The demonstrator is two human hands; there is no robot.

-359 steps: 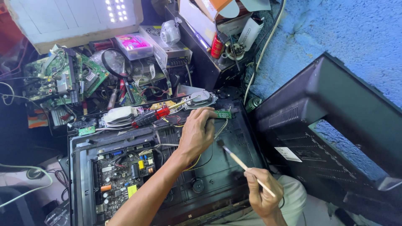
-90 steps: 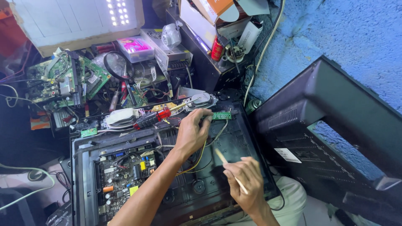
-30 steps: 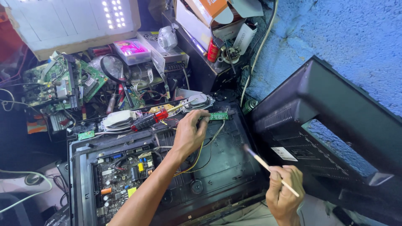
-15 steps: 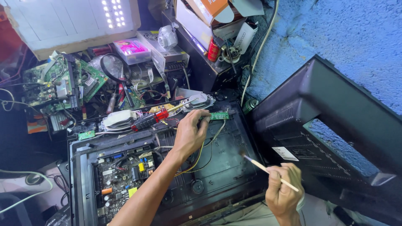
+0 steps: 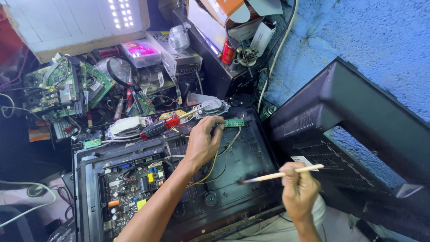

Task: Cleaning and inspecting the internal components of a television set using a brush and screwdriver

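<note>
The open black plastic back shell of a flat television [image 5: 242, 179], ribbed and dusty, lies flat in the middle. At its far edge, the left hand [image 5: 204, 141] has its fingertips pinched together on a small narrow green circuit strip [image 5: 234, 122], from which thin yellow and black wires [image 5: 214, 168] curl down across the shell's matte floor. Over the shell's near right corner, the right hand [image 5: 299, 188] is closed in a loose fist round a slim pale wooden-handled brush [image 5: 280, 175]; its dark bristle tip points left and hovers just above the plastic. In the shell's left half sits a dense black main board [image 5: 130, 188] studded with cylinders and small yellow and orange parts. Just beyond the shell's far rim lies a red-handled screwdriver [image 5: 156, 128] amid tangled cables. To the shell's right leans a detached black plastic rear cover [image 5: 358, 130], slotted with fine vents.
</note>
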